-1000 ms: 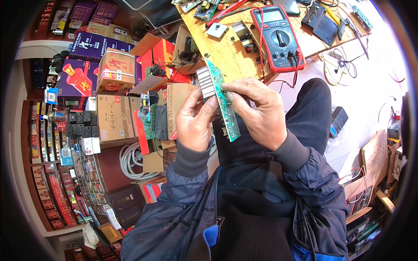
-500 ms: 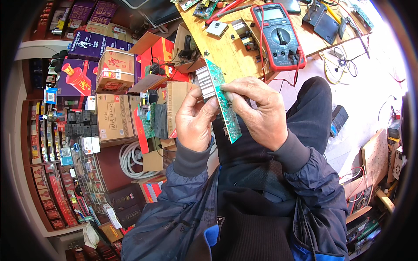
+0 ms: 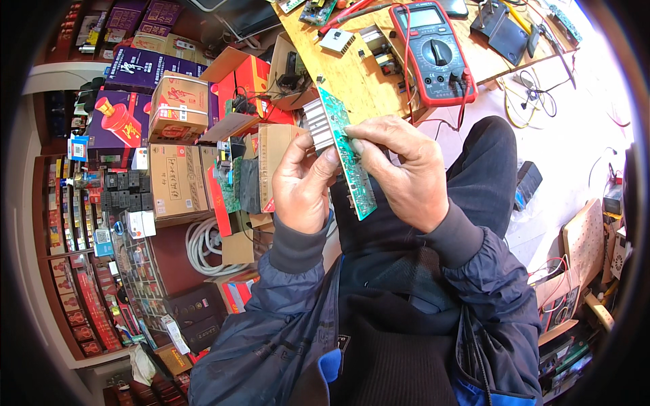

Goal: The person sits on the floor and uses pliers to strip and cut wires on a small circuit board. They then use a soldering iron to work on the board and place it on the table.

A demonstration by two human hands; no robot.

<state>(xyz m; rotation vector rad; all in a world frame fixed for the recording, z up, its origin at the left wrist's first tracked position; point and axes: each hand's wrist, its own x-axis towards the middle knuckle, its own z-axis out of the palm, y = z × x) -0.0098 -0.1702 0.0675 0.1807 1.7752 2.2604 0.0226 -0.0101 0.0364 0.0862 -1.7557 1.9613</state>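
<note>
A green circuit board [image 3: 359,187] is held tilted above my lap, its solder side turned toward the right. On its left side sits a silver finned heat sink [image 3: 318,126]. My left hand [image 3: 305,186] grips the board from the left, fingers behind by the heat sink and thumb at the board's edge. My right hand [image 3: 406,169] has thumb and index finger pinched together against the solder side. Whatever lies between those two fingertips is hidden.
A wooden table [image 3: 379,91] stands ahead, bearing a red multimeter [image 3: 437,57], loose boards and a black adapter [image 3: 500,32]. Open cardboard boxes [image 3: 274,159] and a coiled white hose [image 3: 203,247] are at my left. A black box-shaped thing [image 3: 527,184] lies on the floor at right.
Both hands keep their hold on the board, which has shifted very slightly. The right fingertips stay at nearly the same spot on its face.
</note>
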